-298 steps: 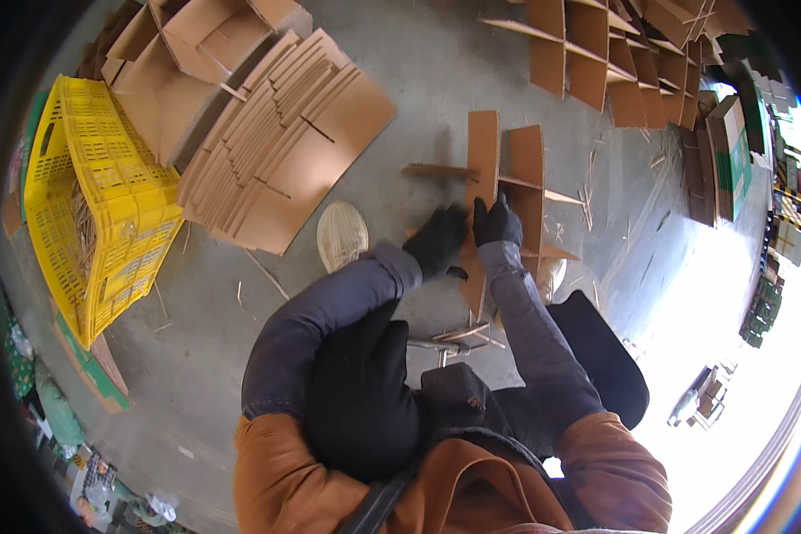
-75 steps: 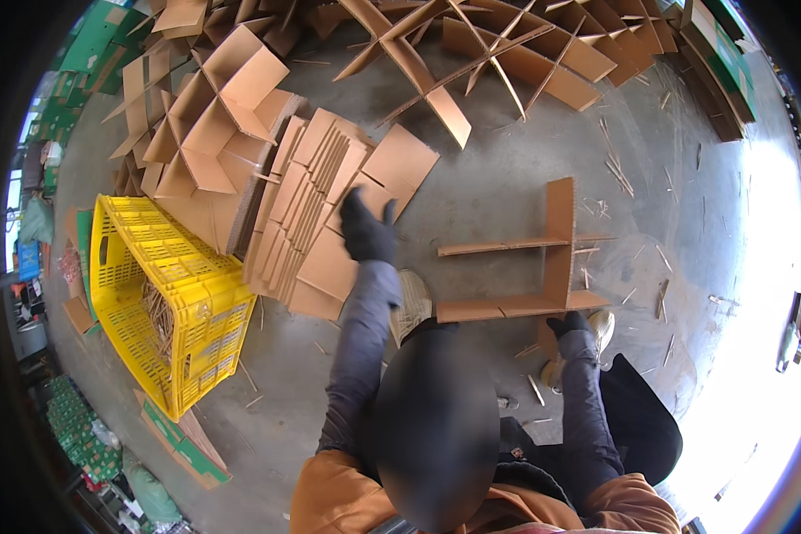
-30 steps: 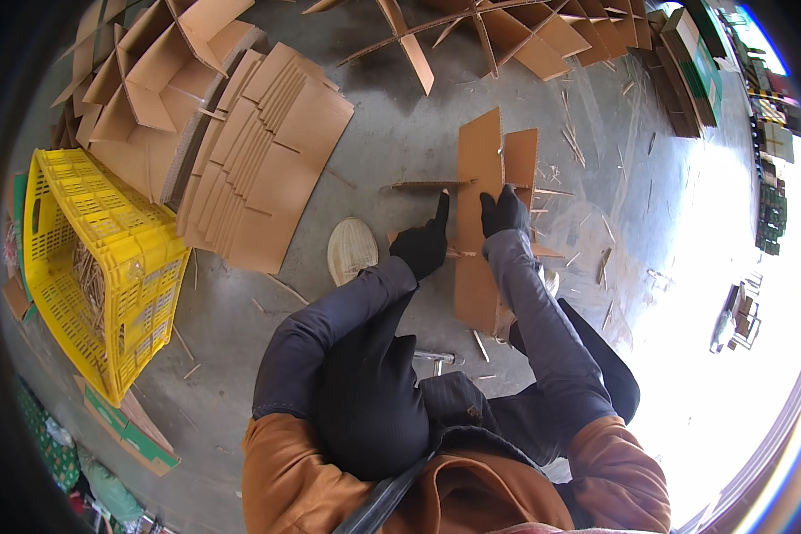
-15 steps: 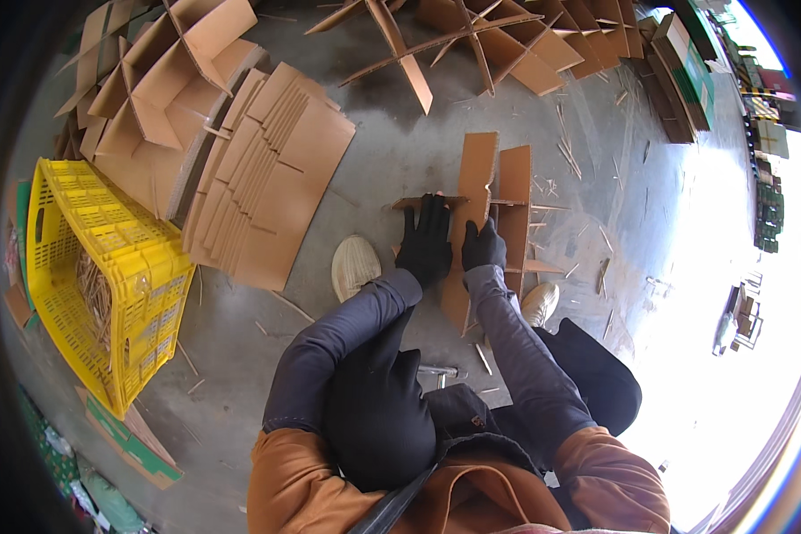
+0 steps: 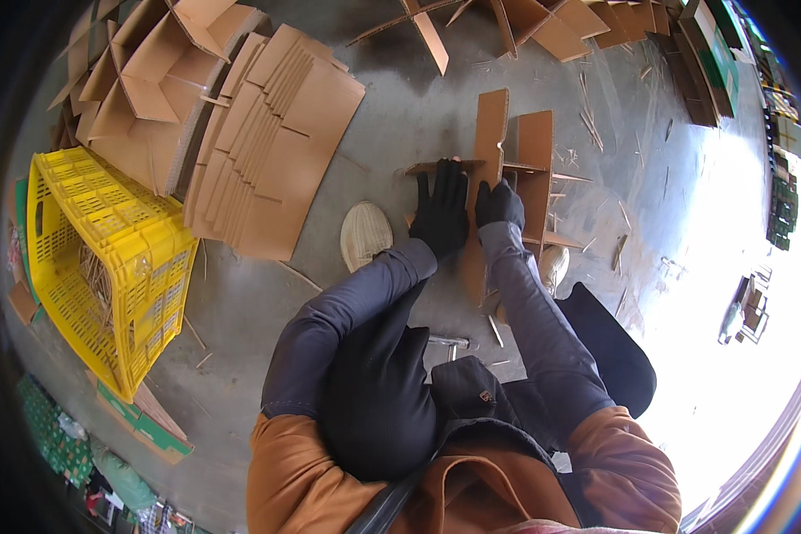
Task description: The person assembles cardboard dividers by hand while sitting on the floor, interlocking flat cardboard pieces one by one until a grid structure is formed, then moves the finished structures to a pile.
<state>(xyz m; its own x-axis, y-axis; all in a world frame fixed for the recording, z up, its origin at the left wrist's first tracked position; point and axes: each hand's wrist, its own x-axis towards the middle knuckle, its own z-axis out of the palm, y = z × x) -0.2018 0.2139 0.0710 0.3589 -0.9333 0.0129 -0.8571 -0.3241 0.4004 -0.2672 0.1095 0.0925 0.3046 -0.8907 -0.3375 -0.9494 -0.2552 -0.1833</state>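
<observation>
In front of me stands a cardboard divider (image 5: 533, 147) made of upright strips crossing one another. My left hand (image 5: 440, 212), in a black glove, lies with its fingers stretched out, the tips at a crosswise strip (image 5: 474, 164) on the divider's left side. My right hand (image 5: 501, 206), also gloved in black, is closed on the edge of the long upright cardboard strip (image 5: 490, 125), its thumb along the near face. The palm side of both hands is hidden. The long strip runs between my hands and down beside my right forearm.
To the left lies a fanned stack of flat slotted cardboard sheets (image 5: 280, 151). A yellow plastic crate (image 5: 156, 294) rests on its side, with thin cardboard scraps inside. Assembled dividers (image 5: 543, 27) stand at the far side. Offcuts (image 5: 589, 116) litter the floor. My shoe (image 5: 366, 233) is near my left hand.
My view has shifted, so most things sit slightly differently in the picture. Both hands keep nearly the same hold on the divider.
</observation>
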